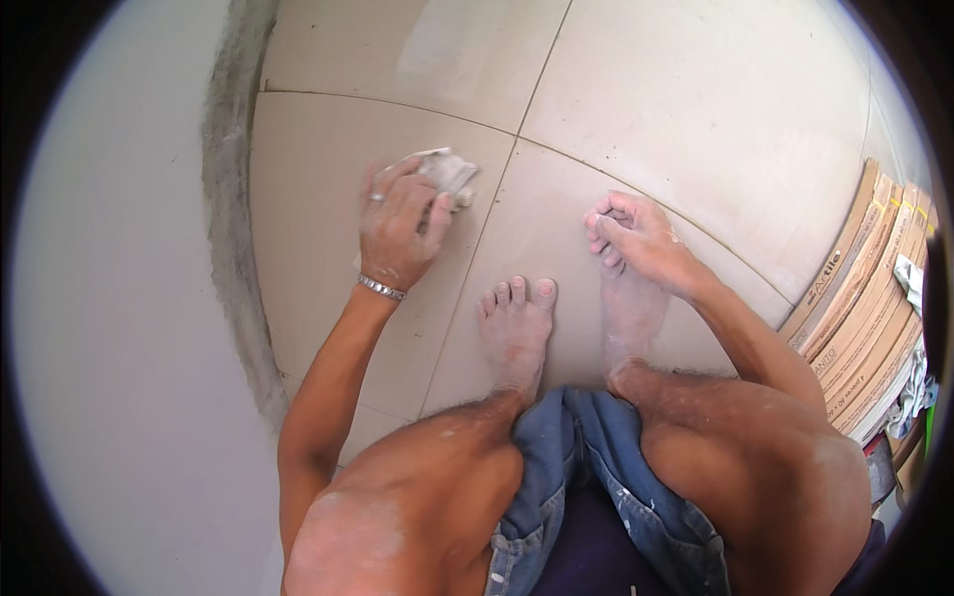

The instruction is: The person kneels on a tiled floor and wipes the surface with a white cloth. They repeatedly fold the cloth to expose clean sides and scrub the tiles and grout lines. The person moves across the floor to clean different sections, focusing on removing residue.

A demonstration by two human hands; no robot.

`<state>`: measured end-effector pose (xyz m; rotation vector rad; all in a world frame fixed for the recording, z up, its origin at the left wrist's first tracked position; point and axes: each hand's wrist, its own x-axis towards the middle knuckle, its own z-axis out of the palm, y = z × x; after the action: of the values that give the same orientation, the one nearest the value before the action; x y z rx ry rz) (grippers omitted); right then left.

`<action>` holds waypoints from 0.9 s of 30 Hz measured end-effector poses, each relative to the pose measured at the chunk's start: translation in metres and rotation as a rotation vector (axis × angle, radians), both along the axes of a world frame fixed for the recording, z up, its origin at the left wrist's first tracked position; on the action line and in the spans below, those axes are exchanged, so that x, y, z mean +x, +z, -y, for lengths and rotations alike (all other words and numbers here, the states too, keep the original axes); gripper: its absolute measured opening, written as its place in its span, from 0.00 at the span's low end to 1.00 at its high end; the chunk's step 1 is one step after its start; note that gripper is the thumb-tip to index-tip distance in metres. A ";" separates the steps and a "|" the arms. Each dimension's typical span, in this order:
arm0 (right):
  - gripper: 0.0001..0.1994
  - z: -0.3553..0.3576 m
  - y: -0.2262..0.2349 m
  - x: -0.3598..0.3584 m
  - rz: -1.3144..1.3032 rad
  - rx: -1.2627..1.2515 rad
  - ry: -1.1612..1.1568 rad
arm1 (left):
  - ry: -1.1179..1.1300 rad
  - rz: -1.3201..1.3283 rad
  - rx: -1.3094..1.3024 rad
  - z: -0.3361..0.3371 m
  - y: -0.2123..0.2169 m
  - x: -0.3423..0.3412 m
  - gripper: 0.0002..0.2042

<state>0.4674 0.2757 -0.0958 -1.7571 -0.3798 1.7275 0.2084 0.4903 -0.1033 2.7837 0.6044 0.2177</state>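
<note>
Rag (452, 181): in my left hand (400, 219), fingers grasping it, by the upper-right corner of the floor tile (318, 189).
Right hand (636, 233): fingers curled, nothing visible inside, above my right foot (634, 310).
Tile work: laid; wiping looks mid-stroke, how much is left I cannot tell.
Cartons (857, 323): stacked far right.

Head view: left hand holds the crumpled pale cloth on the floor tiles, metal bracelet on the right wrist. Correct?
Not quite: the head view shows the metal bracelet on the left wrist, not the right. The rest stands: the left hand holds the crumpled pale cloth on the floor tiles.
</note>
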 end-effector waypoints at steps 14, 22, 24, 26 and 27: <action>0.15 -0.080 0.029 -0.050 0.421 0.637 0.275 | 0.115 -0.047 -0.686 0.020 0.066 0.028 0.09; 0.09 -0.048 0.030 -0.029 -0.089 0.332 0.218 | 0.312 -0.259 -1.128 0.002 0.075 -0.003 0.13; 0.10 -0.047 0.026 -0.028 -0.063 0.245 0.157 | 0.389 -0.209 -1.154 -0.004 0.065 0.003 0.12; 0.13 -0.049 0.020 -0.025 0.038 0.182 0.080 | 0.488 -0.140 -1.110 -0.005 0.054 0.025 0.12; 0.12 -0.054 0.020 -0.022 0.150 0.177 0.138 | 0.500 -0.102 -1.024 -0.005 0.046 0.037 0.12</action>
<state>0.4455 0.3295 -0.0758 -1.7705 -0.7122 1.6039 0.2450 0.4949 -0.0572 1.6426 1.0561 -0.1200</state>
